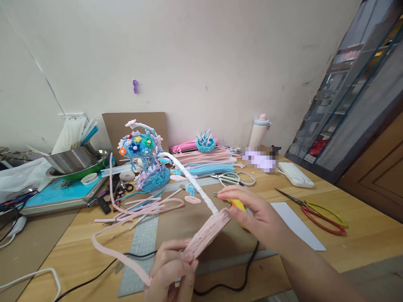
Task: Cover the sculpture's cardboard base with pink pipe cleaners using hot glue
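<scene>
My left hand (174, 266) is closed on the lower end of a flat pink strip of fuzzy pipe cleaners (208, 233). A loose pink pipe cleaner (118, 253) trails left from that hand. From the strip's upper end, a curved stem wrapped in white (192, 180) rises toward the back left. My right hand (248, 209) has its fingers spread, with the thumb against the strip's upper right end. Partly hidden behind this hand is a yellow tool (237, 204) with a thin metal tip, possibly a glue gun. A small blue fuzzy flower (190, 190) lies beside the stem.
A flower-covered blue pipe-cleaner piece (153, 176) stands at back left, near bundled pipe cleaners (201, 161). Red-and-yellow-handled scissors (324, 216) lie right, by white paper (296, 224). A black cord (233, 288) crosses the front. Metal bowls (74, 159) stand left.
</scene>
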`<state>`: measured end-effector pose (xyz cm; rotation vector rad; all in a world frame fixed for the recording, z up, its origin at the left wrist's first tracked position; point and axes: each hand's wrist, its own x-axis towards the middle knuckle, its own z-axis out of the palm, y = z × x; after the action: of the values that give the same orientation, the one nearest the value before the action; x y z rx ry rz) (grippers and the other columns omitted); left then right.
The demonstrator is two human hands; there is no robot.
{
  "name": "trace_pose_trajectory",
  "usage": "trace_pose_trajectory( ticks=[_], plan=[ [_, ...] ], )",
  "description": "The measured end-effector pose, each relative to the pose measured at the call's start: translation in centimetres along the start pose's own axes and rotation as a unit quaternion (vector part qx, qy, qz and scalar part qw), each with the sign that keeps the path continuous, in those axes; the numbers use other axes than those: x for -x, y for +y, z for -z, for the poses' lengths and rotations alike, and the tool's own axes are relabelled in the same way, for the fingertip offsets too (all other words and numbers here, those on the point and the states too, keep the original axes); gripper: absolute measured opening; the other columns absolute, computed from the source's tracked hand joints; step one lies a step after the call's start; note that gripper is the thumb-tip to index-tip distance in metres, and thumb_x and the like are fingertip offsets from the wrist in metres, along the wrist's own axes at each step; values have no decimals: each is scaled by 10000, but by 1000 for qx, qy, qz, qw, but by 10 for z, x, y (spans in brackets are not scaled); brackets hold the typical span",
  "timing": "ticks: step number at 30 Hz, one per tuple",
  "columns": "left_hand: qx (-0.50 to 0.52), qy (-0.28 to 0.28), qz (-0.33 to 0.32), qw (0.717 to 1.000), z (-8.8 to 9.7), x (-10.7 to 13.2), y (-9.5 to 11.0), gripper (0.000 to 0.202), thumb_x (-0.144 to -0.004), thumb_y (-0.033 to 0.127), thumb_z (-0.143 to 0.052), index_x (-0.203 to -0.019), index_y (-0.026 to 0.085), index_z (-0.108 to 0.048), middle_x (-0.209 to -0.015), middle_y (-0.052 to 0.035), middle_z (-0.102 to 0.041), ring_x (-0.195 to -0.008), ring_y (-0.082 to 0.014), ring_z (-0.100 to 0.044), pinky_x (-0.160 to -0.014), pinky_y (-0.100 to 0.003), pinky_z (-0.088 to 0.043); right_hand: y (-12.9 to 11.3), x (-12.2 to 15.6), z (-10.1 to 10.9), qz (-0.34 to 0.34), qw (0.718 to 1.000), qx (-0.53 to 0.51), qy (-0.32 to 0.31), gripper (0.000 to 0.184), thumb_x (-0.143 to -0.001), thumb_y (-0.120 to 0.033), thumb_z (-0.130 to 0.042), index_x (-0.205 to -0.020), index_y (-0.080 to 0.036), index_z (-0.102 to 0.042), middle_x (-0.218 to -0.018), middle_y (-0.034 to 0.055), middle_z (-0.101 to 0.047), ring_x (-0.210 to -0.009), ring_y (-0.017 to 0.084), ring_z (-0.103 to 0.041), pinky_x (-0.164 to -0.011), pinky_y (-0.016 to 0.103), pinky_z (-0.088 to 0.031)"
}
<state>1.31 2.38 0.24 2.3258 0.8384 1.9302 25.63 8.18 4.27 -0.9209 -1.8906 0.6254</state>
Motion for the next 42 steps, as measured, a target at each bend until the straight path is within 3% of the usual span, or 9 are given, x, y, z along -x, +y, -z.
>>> trace_pose_trajectory(
  ticks=[10,15,20,26,28,30,33,36,42],
  plan=[
    [2,-40,-12,999,4,8,-2,363,-723,-118,-648,-923,180,-590,-821,-4,-712,-856,-188,-751,-741,-312,-671,-38,-15,-14,-44,983,-37,-174,148,-964,-250,-617,-852,-218,-709,-931,14,-659,-912,176,-613,-839,309,-463],
    [-1,-42,-12,999,3,10,-3,366,-722,-114,-655,-932,180,-594,-812,-13,-717,-842,-201,-756,-742,-334,-675,-45,-14,-23,-55,989,-63,-124,177,-911,-193,-642,-736,-215,-626,-799,-1,-631,-782,171,-575,-701,285,-439],
    [-3,-31,-14,999,2,6,-3,374,-713,-122,-647,-921,183,-585,-789,-9,-715,-828,-195,-756,-729,-322,-673,-43,-11,-24,-50,987,-138,-71,318,-998,-378,-560,-726,-219,-593,-751,-5,-614,-724,167,-557,-676,288,-434],
    [-9,-33,-16,999,3,5,-1,365,-721,-126,-632,-914,181,-590,-789,-3,-706,-838,-180,-748,-753,-309,-667,-43,-8,-16,-69,960,-271,-32,285,-1014,-447,-566,-828,-240,-626,-961,39,-759,-969,214,-683,-871,353,-493],
    [-11,-33,-11,999,3,6,0,374,-719,-128,-633,-922,183,-588,-795,-4,-708,-847,-183,-748,-757,-317,-667,-43,-6,-14,-81,945,-314,-33,285,-1018,-462,-554,-839,-244,-599,-760,0,-717,-734,186,-689,-734,334,-519],
    [-9,-29,-10,999,3,6,-1,374,-719,-129,-632,-918,185,-585,-782,2,-706,-824,-178,-747,-755,-320,-668,-38,-5,-11,-89,955,-283,8,299,-1018,-477,-540,-834,-245,-578,-585,-65,-560,-488,127,-531,-545,268,-436],
    [-6,-27,-14,1000,4,6,-2,377,-716,-126,-635,-920,187,-588,-783,3,-712,-816,-180,-750,-748,-320,-671,-21,-6,3,-79,975,-36,207,281,-991,-485,-563,-856,-244,-614,-608,-60,-497,-506,125,-443,-523,259,-367],
    [-5,-26,-13,1000,4,6,-3,379,-711,-119,-644,-929,187,-597,-791,-3,-717,-830,-193,-755,-725,-319,-674,9,-9,32,-99,907,160,377,287,-968,-511,-543,-928,-246,-648,-710,-11,-579,-615,178,-537,-634,320,-447],
    [-11,7,-8,1000,1,11,-4,365,-703,-111,-651,-912,185,-613,-774,-3,-715,-814,-197,-749,-713,-317,-671,56,-12,76,-158,891,210,370,376,-809,-398,-684,-1137,-215,-696,-1075,147,-681,-1066,395,-599,-948,613,-417]
  ],
)
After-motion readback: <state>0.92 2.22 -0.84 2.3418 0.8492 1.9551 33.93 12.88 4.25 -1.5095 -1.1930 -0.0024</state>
